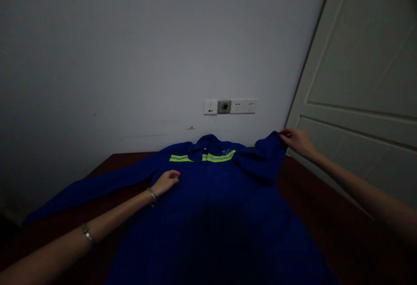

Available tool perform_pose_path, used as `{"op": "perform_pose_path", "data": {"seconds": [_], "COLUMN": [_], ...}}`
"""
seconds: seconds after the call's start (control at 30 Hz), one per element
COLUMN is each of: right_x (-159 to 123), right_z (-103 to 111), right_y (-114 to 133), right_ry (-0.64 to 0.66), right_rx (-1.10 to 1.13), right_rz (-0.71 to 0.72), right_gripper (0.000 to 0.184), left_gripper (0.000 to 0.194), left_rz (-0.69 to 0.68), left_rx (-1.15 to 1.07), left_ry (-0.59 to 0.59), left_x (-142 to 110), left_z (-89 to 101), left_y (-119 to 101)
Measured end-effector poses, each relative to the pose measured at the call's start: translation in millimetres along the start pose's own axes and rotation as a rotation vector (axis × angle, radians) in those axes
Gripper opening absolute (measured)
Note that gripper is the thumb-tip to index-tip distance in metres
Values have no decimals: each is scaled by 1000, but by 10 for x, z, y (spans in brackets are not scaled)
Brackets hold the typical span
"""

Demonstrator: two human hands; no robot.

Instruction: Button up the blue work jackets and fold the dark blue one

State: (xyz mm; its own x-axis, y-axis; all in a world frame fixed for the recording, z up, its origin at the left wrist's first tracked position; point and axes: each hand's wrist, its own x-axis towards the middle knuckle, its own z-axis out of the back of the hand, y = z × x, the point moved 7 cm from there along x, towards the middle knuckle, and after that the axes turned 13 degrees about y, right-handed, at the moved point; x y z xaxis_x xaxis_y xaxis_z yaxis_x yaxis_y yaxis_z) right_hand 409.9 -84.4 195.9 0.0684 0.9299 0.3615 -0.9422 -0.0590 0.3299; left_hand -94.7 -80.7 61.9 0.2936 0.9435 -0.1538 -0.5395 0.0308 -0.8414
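Observation:
A blue work jacket (195,189) with yellow-green and grey reflective stripes lies spread out, its collar toward the wall. My right hand (295,139) pinches the raised end of the sleeve (265,157) on the right, which is bent and bunched up. My left hand (166,181) is over the left chest of the jacket, below the stripe. Its fingers are loosely bent and hold no cloth that I can see. The other sleeve (97,185) stretches out to the left. Deep shadow hides the lower part of the jacket.
The jacket lies on a dark reddish-brown table (293,176) against a pale wall (130,59). A row of sockets and switches (243,106) is set in the wall above the collar. On the right stands a pale panelled door (365,67), close to my right arm.

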Motion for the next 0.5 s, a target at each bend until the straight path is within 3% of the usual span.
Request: {"op": "perform_pose_path", "data": {"seconds": [0.1, 0.13, 0.2, 0.37, 0.5], "right_x": [65, 32, -52, -366, -739], "right_z": [512, 602, 588, 23, -718], "right_y": [-510, -661, -861, -842, -734], "right_ry": [-209, -270, -291, -270, 98], "right_rx": [-254, -265, -283, -443, -505], "right_rz": [-132, -196, -270, -242, -190], "right_gripper": [44, 45, 50, 65, 55], "left_gripper": [49, 52, 55, 49, 26], "left_rz": [224, 251, 251, 155, -10], "left_rx": [117, 130, 142, 268, 514], "left_ry": [-55, -53, -78, -51, 98], "left_x": [-107, -155, -262, -496, -688], "left_z": [286, 335, 412, 438, 344], "left_y": [583, 732, 947, 1119, 1001]}}
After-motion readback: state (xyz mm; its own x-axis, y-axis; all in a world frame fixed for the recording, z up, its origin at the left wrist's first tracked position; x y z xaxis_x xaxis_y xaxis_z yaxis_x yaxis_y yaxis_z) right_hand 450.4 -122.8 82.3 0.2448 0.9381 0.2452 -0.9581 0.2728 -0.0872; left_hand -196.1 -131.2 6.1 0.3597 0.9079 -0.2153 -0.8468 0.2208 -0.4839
